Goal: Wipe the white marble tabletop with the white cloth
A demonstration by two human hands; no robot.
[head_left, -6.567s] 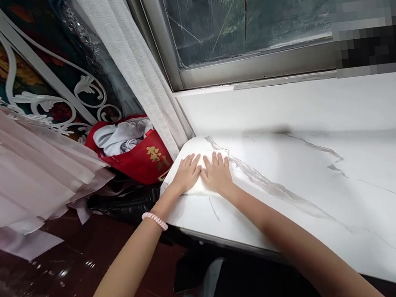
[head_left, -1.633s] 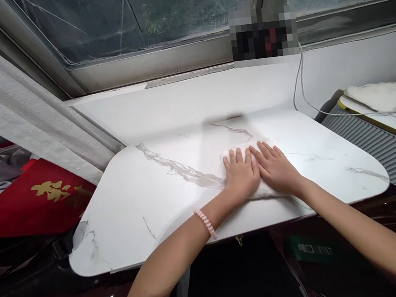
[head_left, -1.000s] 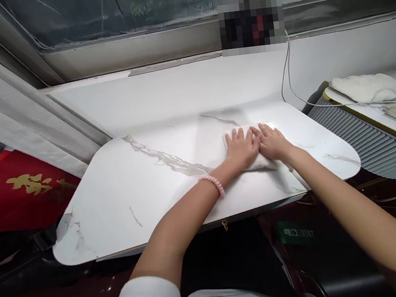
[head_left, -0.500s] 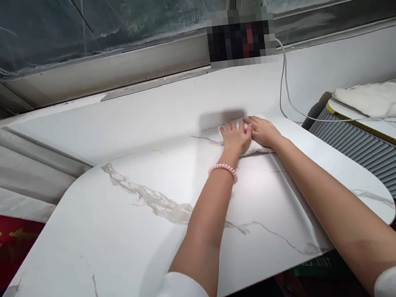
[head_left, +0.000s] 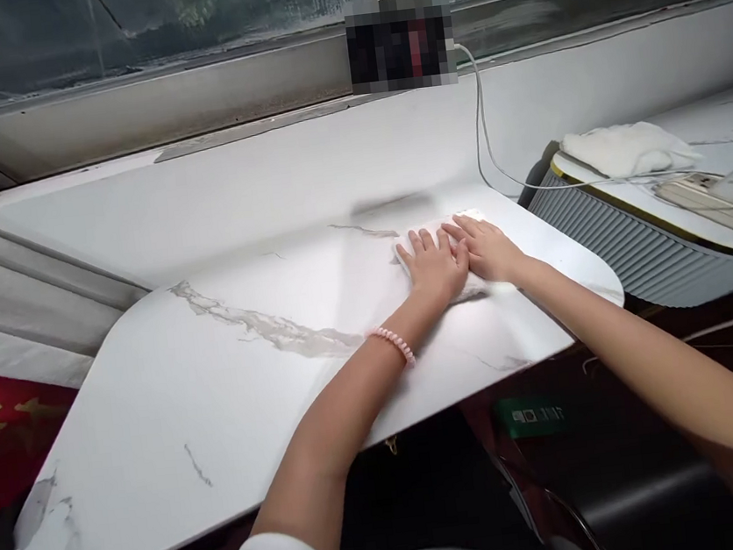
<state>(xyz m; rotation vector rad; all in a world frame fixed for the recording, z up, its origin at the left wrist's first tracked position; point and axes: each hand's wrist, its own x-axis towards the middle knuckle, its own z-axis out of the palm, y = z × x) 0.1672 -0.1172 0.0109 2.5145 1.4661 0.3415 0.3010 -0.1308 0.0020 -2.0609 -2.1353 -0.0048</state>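
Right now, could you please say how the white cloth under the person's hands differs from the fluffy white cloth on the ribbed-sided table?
The pressed white cloth lies beneath the left hand and right hand; the fluffy white cloth lies untouched on the ribbed-sided table. The pressed cloth is mostly covered; the fluffy cloth is rumpled and largely exposed. Both are white.

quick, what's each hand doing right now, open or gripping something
Left hand: open, laid flat on the white cloth, fingers spread.
Right hand: open, also flat on the cloth, beside the left.
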